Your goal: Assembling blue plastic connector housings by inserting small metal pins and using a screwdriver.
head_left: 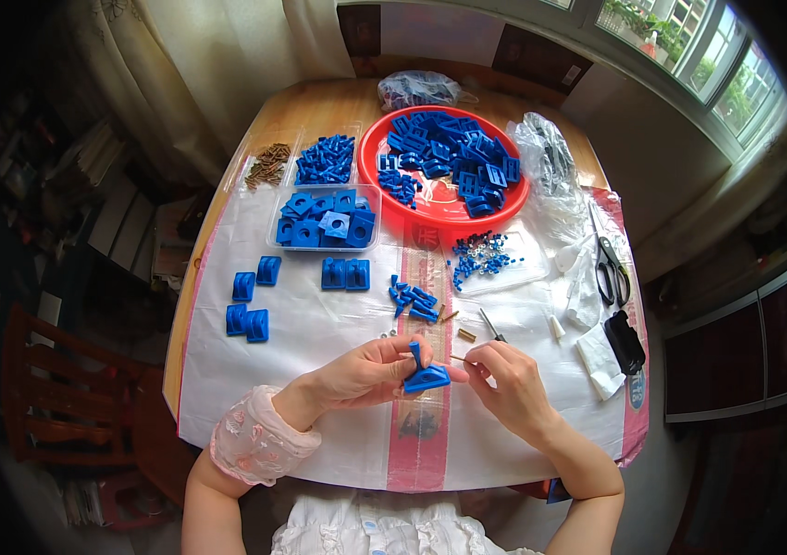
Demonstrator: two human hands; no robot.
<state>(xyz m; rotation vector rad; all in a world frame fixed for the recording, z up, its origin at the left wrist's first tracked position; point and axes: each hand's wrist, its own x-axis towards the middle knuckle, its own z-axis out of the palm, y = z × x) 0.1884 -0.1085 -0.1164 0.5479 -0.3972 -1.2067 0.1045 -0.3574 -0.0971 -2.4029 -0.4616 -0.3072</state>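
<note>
My left hand (370, 372) is closed on a blue plastic part (427, 378) with a sloped base and a blue lever (415, 352) standing up from it. Between the thumb and fingers of my right hand (511, 384) is a thin brass-coloured pin (457, 358), its tip pointing left toward the blue part but apart from it. Just beyond my hands lie a short brass tube (467, 336), a thin-shafted screwdriver (492, 326) and a small heap of blue levers (414, 299) with a few brass pins beside them.
A red basin (445, 218) of blue parts stands at the back. Left of it are a clear box (367, 242) of blue plates, more blue levers (326, 159) and brass pins (268, 166). Assembled blue pieces (345, 274) sit at left; scissors (609, 273) and a black case (625, 342) at right.
</note>
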